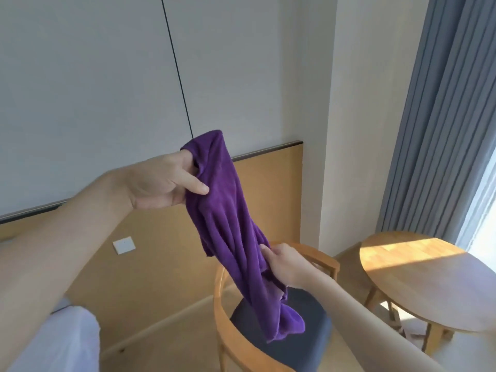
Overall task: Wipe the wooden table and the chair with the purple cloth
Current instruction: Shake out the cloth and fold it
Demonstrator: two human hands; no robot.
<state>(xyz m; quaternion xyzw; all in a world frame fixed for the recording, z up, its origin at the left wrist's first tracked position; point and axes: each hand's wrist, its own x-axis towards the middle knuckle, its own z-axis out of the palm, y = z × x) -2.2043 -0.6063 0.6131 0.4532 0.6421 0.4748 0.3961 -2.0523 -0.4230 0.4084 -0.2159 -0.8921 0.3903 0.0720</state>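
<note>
Both hands (158, 181) on purple cloth (230, 224) (above chair (268, 345))

No legible txt, labels or nos. anywhere.

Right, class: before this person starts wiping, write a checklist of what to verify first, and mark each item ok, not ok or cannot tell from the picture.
1. Left hand grips the purple cloth at its top: ok.
2. Right hand holds the cloth lower down: ok.
3. Cloth folded into a pad for wiping: not ok, it hangs bunched.
4. Wooden table bare where it shows: ok.
5. Chair seat free of objects: ok; the cloth's end hangs over it.
6. Cloth damp: cannot tell.
</note>
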